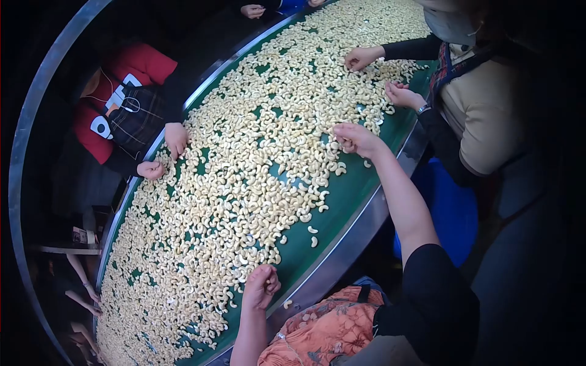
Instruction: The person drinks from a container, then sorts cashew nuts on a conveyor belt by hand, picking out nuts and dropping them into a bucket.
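A thick spread of pale cashews (244,177) covers the green belt (351,192). My left hand (261,287) is closed in a fist at the near edge of the cashews; what it holds, if anything, is hidden by the fingers. Farther up the belt, my right hand (360,140) reaches over the near side of the nuts. Its fingers are curled and pressed together, and I cannot make out what is between them. A single cashew (287,303) lies on the metal rim just right of my left hand.
A metal rim (342,250) borders the belt. Across from me are the hands (176,140) of a person in red. At the upper right, a masked person's hands (406,96) hover at the nuts. A blue tub (448,210) stands below; other people's arms (82,277) show lower left.
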Demonstrator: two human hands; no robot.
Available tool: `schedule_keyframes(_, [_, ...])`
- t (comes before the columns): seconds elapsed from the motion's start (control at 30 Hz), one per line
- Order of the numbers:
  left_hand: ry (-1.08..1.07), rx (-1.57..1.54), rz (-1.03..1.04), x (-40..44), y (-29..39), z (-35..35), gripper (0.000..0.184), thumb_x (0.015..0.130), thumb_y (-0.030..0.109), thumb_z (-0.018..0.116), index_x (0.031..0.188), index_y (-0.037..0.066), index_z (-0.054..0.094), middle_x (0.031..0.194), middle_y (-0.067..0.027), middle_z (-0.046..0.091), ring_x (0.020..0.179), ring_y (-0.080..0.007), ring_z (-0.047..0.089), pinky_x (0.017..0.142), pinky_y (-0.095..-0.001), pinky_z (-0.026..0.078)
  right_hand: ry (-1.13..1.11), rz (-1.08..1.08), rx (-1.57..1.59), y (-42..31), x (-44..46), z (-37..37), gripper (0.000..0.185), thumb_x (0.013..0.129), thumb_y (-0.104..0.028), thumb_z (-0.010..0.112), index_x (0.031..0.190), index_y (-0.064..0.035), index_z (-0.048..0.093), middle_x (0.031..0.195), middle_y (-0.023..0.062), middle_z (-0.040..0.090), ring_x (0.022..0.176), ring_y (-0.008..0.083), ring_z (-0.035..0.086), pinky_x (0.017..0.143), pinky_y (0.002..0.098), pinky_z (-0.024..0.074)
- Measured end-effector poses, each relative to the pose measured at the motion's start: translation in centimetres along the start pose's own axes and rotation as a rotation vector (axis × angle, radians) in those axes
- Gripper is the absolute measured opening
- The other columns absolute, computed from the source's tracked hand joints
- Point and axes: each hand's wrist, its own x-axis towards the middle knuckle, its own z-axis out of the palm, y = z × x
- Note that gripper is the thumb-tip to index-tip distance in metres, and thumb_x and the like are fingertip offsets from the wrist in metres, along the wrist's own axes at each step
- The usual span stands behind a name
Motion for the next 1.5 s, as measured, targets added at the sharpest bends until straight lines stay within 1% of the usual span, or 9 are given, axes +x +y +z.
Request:
schedule_keyframes(0.13, [-0.033,-0.110,-0.042,1.1,-0.6,1.6,0.016,0.087,0.017,0.053,0.082,0.002,0.056,0.059,-0.0023,0.050,0.043,-0.0078,0.038,0.043,-0.0215,0.031,0.093,-0.064,0.139,-0.1,-2.0,3.8,0.013,0.086,-0.021,0.058,0.088,-0.0089,0.054,0.072,-0.0018,0.052,0.051,0.0025,0.040,0.042,0.0165,0.0267])
schedule_keyframes(0.33, [-0.116,-0.142,-0.062,2.5,-0.8,4.4,0.015,0.087,0.017,0.053,0.081,0.003,0.055,0.061,-0.0034,0.049,0.045,-0.0086,0.037,0.043,-0.0218,0.031,0.307,-0.474,-1.431,3.7,-1.1,7.9,0.023,0.079,-0.022,0.062,0.091,-0.0030,0.060,0.071,0.0055,0.059,0.063,0.0109,0.055,0.058,0.0262,0.0451])
schedule_keyframes(0.47, [-0.113,-0.139,-0.075,3.0,-1.3,4.9,0.016,0.087,0.017,0.053,0.081,0.003,0.055,0.060,-0.0035,0.047,0.044,-0.0085,0.036,0.043,-0.0212,0.031,0.166,-0.002,-0.746,0.9,-2.2,7.0,0.019,0.079,-0.022,0.061,0.087,-0.0048,0.063,0.067,0.0032,0.059,0.057,0.0104,0.054,0.055,0.0264,0.0445])
schedule_keyframes(0.6, [-0.097,-0.131,-0.089,3.8,-1.9,5.7,0.015,0.087,0.017,0.053,0.081,0.003,0.055,0.059,-0.0032,0.047,0.044,-0.0081,0.036,0.043,-0.0211,0.031,0.481,-0.513,-1.148,-1.7,0.9,4.1,0.016,0.077,-0.017,0.059,0.079,-0.0028,0.065,0.078,0.0156,0.063,0.069,0.0281,0.062,0.064,0.0362,0.0480])
schedule_keyframes(0.9, [-0.081,-0.061,-0.051,5.7,-1.9,9.0,0.016,0.086,0.018,0.055,0.080,0.003,0.055,0.062,-0.0024,0.047,0.047,-0.0082,0.037,0.043,-0.0207,0.030,0.207,-0.080,-1.832,-4.0,4.0,4.6,0.011,0.070,-0.003,0.056,0.075,-0.0037,0.066,0.077,0.0110,0.064,0.068,0.0240,0.063,0.060,0.0340,0.0504])
schedule_keyframes(1.07, [-0.121,-0.231,-0.018,7.6,-2.5,10.1,0.016,0.087,0.017,0.054,0.081,0.002,0.055,0.064,-0.0039,0.049,0.047,-0.0091,0.038,0.043,-0.0215,0.030,-0.100,0.100,0.124,-2.0,1.2,0.6,0.013,0.083,-0.020,0.060,0.087,-0.0076,0.059,0.076,-0.0003,0.059,0.058,0.0064,0.051,0.053,0.0209,0.0468])
schedule_keyframes(1.33, [0.018,0.255,0.608,9.7,-1.6,19.5,0.015,0.086,0.015,0.055,0.079,0.002,0.055,0.072,-0.0032,0.051,0.055,-0.0076,0.043,0.051,-0.0221,0.035,-0.210,0.725,0.513,2.6,-11.0,9.5,0.039,0.091,-0.046,0.042,0.096,-0.0096,0.055,0.090,0.0019,0.058,0.077,0.0104,0.058,0.063,0.0254,0.0498])
schedule_keyframes(1.43, [-0.093,0.868,0.772,10.2,-2.0,22.7,0.008,0.079,0.007,0.059,0.075,0.001,0.057,0.079,-0.0061,0.056,0.074,-0.0149,0.053,0.066,-0.0278,0.042,-0.550,0.587,0.983,6.5,-11.0,7.0,0.040,0.091,-0.047,0.041,0.094,-0.0097,0.055,0.089,0.0043,0.058,0.080,0.0133,0.058,0.068,0.0284,0.0497])
schedule_keyframes(1.5, [-0.237,1.010,0.837,10.5,-2.9,24.3,0.005,0.076,0.005,0.060,0.075,0.002,0.057,0.084,-0.0080,0.057,0.082,-0.0195,0.054,0.073,-0.0312,0.043,-0.284,0.647,0.905,4.0,-13.0,6.5,0.038,0.091,-0.045,0.040,0.092,-0.0096,0.055,0.086,0.0047,0.058,0.077,0.0144,0.058,0.068,0.0295,0.0501])
